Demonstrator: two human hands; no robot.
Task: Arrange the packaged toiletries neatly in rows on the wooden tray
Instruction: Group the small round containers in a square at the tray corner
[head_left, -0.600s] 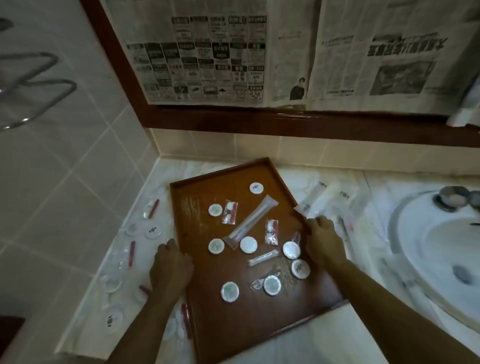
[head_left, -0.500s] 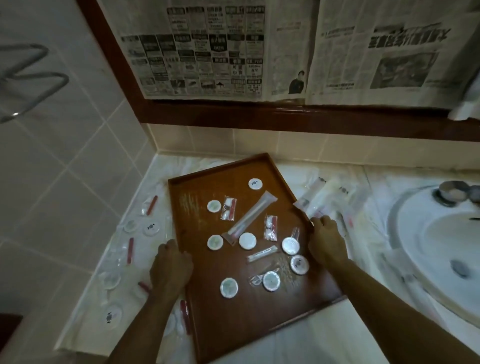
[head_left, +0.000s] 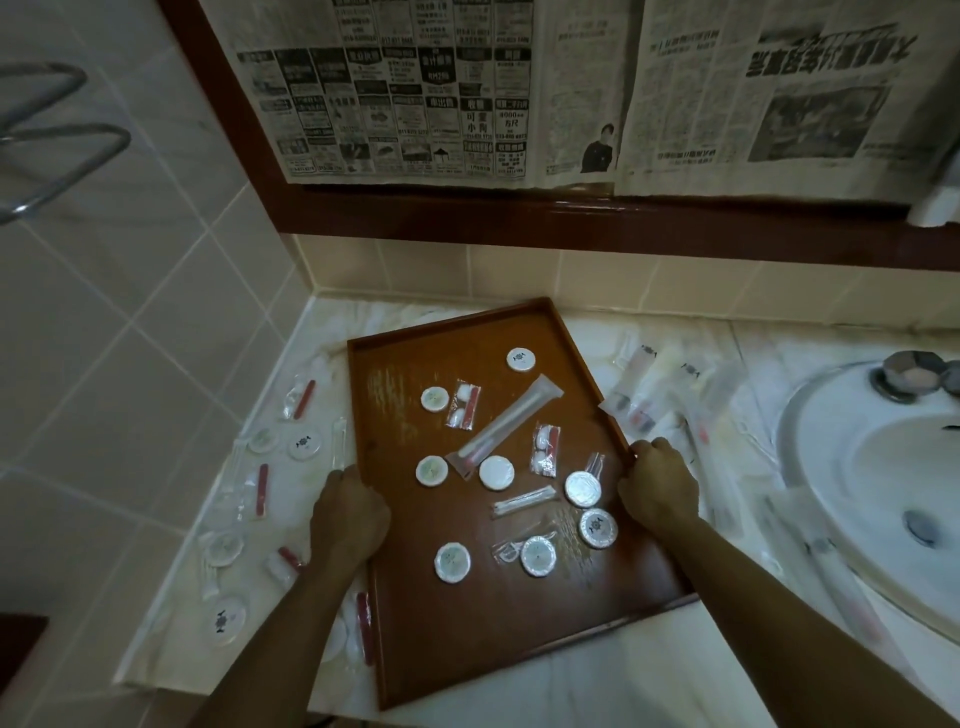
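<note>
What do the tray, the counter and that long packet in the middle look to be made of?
Tray: wood, it seems, reddish-brown and glossy, with dull scuffs near its far left. Counter: pale, veined and shiny, likely marble or an imitation. Long packet: clear plastic film, since a white stick with a red end shows through it.

The room is looking dim and murky, with no strong shadows falling anywhere. A faint sheen is showing on the wooden tray (head_left: 405, 395) and a thin glint is running along the dark frame (head_left: 587, 208) under the newspapers. The wide lens is bending the wall tiles (head_left: 130, 270) at the left edge. The packets on the counter (head_left: 597, 686) are looking soft and smeared.
</note>
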